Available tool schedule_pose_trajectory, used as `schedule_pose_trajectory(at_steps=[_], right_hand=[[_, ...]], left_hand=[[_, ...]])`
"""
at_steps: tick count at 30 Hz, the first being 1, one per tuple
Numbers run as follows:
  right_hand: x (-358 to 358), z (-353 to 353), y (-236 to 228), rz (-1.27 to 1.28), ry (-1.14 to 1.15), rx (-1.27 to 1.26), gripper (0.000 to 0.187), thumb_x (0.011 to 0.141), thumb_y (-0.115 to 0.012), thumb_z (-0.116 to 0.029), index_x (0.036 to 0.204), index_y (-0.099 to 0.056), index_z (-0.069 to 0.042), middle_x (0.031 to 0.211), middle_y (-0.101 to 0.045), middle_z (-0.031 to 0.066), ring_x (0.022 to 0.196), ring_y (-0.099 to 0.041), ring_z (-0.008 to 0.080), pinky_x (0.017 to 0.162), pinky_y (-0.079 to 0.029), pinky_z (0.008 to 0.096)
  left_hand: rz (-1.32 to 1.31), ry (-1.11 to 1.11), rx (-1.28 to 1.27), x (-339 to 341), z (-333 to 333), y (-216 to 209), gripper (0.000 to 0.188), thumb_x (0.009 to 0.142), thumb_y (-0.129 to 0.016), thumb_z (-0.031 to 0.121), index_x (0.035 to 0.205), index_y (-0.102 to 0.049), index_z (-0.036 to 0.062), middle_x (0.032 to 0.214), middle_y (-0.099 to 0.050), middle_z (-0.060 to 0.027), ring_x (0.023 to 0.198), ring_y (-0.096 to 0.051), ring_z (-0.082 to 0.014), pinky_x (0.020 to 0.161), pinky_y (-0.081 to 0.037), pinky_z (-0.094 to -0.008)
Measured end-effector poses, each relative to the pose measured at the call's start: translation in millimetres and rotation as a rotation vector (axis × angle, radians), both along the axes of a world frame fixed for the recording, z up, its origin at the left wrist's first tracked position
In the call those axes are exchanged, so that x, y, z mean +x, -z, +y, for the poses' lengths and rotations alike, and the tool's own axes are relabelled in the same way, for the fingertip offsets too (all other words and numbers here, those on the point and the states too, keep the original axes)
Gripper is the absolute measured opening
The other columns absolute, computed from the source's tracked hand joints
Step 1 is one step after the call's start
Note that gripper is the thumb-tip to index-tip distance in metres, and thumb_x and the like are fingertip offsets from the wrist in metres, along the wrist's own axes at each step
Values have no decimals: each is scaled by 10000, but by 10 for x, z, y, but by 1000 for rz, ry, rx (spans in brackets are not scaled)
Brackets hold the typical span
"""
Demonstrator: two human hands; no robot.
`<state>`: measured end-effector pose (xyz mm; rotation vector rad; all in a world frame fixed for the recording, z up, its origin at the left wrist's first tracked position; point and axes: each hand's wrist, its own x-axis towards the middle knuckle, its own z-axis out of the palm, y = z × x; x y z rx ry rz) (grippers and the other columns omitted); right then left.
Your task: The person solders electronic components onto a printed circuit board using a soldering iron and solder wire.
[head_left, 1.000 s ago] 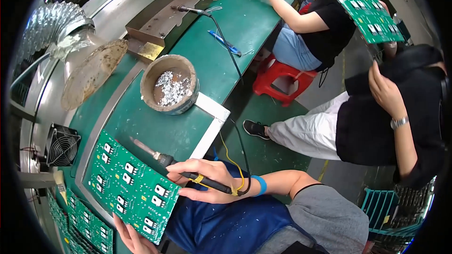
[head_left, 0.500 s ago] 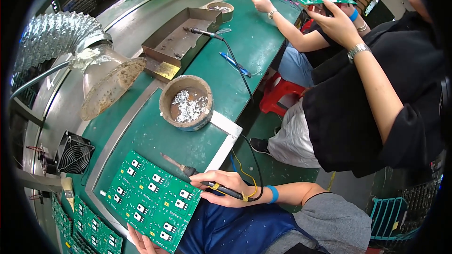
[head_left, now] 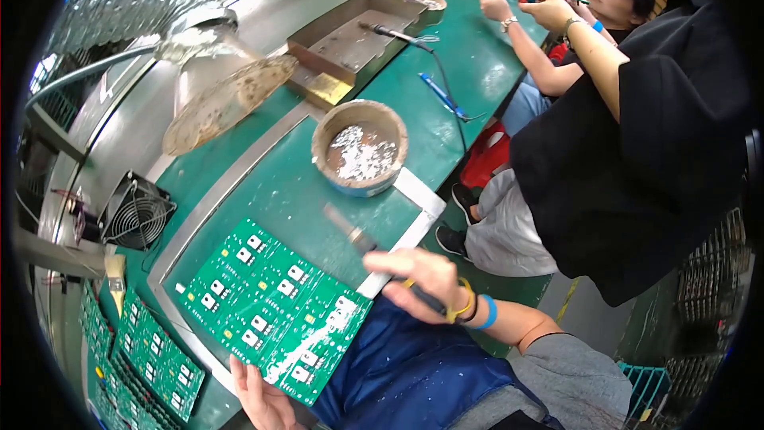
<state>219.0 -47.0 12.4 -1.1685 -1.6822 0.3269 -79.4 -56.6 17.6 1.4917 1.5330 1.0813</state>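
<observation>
My left hand (head_left: 263, 396) grips the near edge of a green circuit board panel (head_left: 274, 306) that lies tilted over the edge of the green bench (head_left: 278, 191). Several white components sit on the panel. My right hand (head_left: 418, 275) is shut on a soldering iron (head_left: 358, 237), whose metal tip points up and left, just above the bench beyond the panel's far right corner. A blue band and a yellow band circle that wrist.
A round bowl (head_left: 360, 147) holding silvery solder scraps stands beyond the iron. Further off are a metal tray (head_left: 350, 44), a fume duct hood (head_left: 223, 103) and a small fan (head_left: 135, 213). More green boards (head_left: 135, 354) are stacked at my left. Two people in black (head_left: 629, 135) crowd the right side.
The view has swung closer to the bench. The person in black has moved in beside me on the right. My right hand with the iron has stayed near the panel's corner.
</observation>
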Motion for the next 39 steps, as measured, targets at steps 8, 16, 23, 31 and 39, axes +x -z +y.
schedule_pose_trajectory(at_steps=[8, 16, 23, 31, 39], right_hand=[[166, 317, -40, -76, 293, 89, 365, 756, -628, 36, 1116, -576, 31, 872, -634, 141, 688, -613, 238, 630, -498, 311], [128, 251, -40, -60, 242, 89, 335, 744, -621, 46, 1078, -608, 24, 848, -634, 129, 672, -596, 249, 609, -493, 315], [-77, 239, 61, 21, 78, 25, 380, 745, -658, 12, 1119, -593, 9, 885, -635, 129, 689, -601, 249, 609, -501, 319], [-160, 322, 147, 143, 6, -27, 327, 849, -590, -111, 1126, -565, 60, 847, -645, 145, 749, -641, 244, 682, -521, 312], [-151, 342, 214, 171, -29, -30, 345, 826, -581, -73, 1141, -546, 64, 874, -653, 159, 781, -651, 258, 695, -527, 317]], left_hand=[[-819, -226, -504, 14, 57, -215, 561, 929, -538, 169, 1391, -267, 1, 1237, -475, -171, 983, -537, -244, 722, -498, -338], [-712, -6, -617, -123, 103, -229, 543, 951, -494, 180, 1402, -238, 20, 1098, -531, -102, 742, -535, -138, 488, -441, -257], [-694, 57, -593, 69, 211, -393, 467, 947, -490, 166, 1352, -318, 10, 1101, -552, -102, 773, -562, -141, 482, -460, -245], [-846, 44, -662, 26, 205, -274, 380, 925, -506, 85, 1277, -377, 22, 1038, -575, -84, 676, -560, -130, 461, -464, -245], [-846, 24, -635, 84, 260, -254, 402, 888, -547, 48, 1269, -423, 29, 1069, -566, -60, 798, -548, -108, 552, -418, -188]])
